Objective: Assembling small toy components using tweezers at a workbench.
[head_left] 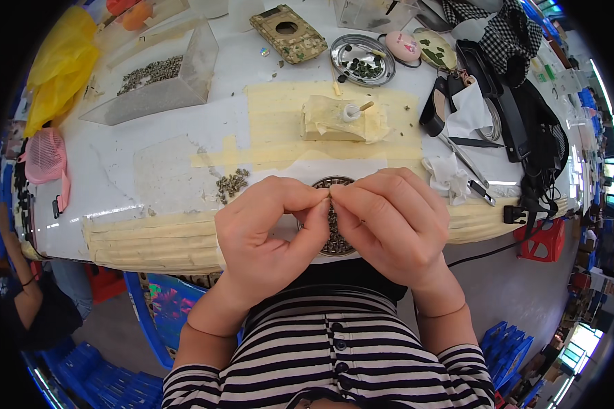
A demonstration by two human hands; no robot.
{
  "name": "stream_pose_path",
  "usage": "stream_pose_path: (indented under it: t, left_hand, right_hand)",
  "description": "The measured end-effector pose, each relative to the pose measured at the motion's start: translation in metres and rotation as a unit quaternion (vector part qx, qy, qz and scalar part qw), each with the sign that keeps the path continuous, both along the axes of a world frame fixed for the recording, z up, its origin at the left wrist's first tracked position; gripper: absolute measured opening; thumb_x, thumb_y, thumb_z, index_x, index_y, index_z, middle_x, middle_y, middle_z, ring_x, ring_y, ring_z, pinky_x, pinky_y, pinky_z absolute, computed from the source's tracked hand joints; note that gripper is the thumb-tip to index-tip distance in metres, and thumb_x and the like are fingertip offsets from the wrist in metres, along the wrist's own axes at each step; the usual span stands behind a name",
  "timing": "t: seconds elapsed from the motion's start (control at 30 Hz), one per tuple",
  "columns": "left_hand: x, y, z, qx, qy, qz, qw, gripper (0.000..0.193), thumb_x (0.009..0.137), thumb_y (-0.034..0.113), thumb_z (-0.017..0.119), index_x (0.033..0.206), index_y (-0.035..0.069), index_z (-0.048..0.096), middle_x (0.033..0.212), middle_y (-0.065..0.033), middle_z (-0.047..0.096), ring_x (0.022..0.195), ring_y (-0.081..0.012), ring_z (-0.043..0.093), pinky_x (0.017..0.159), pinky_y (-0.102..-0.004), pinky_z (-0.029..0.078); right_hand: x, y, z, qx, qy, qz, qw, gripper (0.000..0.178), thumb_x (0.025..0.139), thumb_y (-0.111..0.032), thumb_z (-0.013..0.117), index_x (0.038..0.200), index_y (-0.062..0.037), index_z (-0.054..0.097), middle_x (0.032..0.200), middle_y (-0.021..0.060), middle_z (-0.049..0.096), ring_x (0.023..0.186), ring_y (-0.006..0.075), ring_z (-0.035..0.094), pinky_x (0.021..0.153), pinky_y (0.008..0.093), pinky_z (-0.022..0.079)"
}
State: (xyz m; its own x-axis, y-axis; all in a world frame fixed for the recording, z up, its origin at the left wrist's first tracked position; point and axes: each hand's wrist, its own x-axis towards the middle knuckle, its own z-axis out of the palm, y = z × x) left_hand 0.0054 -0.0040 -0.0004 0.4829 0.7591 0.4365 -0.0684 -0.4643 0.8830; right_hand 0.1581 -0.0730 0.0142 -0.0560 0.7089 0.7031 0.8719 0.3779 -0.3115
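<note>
My left hand (269, 232) and my right hand (397, 225) meet at the fingertips over a round metal dish (333, 180). Thumb and forefinger are pinched together on each side. Whatever sits between the fingertips is too small to name. Small drab-coloured parts (334, 238) fill the dish, whose sides are partly covered by my hands. A loose heap of similar small parts (232, 184) lies on the table left of my left hand. Beyond the dish stands a tape-wrapped block (331, 123) bearing a small white pot (351, 113) with a stick in it.
A camouflage toy tank hull (305, 44) and an oval metal tray (335, 58) of dark green pieces lie at the back. A clear bin (198, 68) of small parts is at far left. Tweezers (467, 162), a cutter knife (481, 193), crumpled tissue and black straps crowd the right.
</note>
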Motion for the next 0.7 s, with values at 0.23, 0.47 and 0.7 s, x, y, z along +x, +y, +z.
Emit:
stream_pose_path:
  t: [0.23, 0.47, 0.7]
  left_hand:
    - [-0.003, 0.0, -0.001, -0.125, -0.023, -0.028, 0.991, 0.005, 0.075, -0.005, 0.066, 0.077, -0.002, 0.063, 0.071, -0.0039, 0.062, 0.063, -0.0078, 0.057, 0.057, -0.0207, 0.045]
    - [-0.006, 0.0, 0.002, -0.173, -0.032, -0.034, 0.984, 0.005, 0.075, -0.004, 0.066, 0.077, -0.002, 0.063, 0.07, -0.003, 0.062, 0.064, -0.0065, 0.057, 0.059, -0.02, 0.045]
    - [-0.007, -0.001, 0.001, -0.197, -0.043, -0.035, 0.979, 0.004, 0.079, -0.003, 0.066, 0.081, -0.003, 0.062, 0.074, -0.0026, 0.063, 0.067, -0.0057, 0.057, 0.062, -0.0194, 0.046]
  right_hand:
    - [-0.008, 0.005, -0.006, 0.042, 0.019, -0.01, 0.999, 0.022, 0.06, -0.002, 0.07, 0.08, 0.0001, 0.064, 0.072, 0.0065, 0.056, 0.06, 0.0207, 0.057, 0.051, 0.0291, 0.047]
    - [-0.016, 0.007, -0.008, 0.039, 0.067, -0.018, 0.997, 0.021, 0.061, 0.002, 0.071, 0.08, -0.001, 0.063, 0.069, 0.006, 0.057, 0.057, 0.0204, 0.057, 0.049, 0.0288, 0.047]
    - [-0.013, 0.005, 0.001, -0.026, 0.098, -0.012, 0.995, 0.021, 0.063, 0.003, 0.072, 0.082, -0.0013, 0.065, 0.071, 0.0075, 0.059, 0.06, 0.0217, 0.058, 0.051, 0.0299, 0.047]
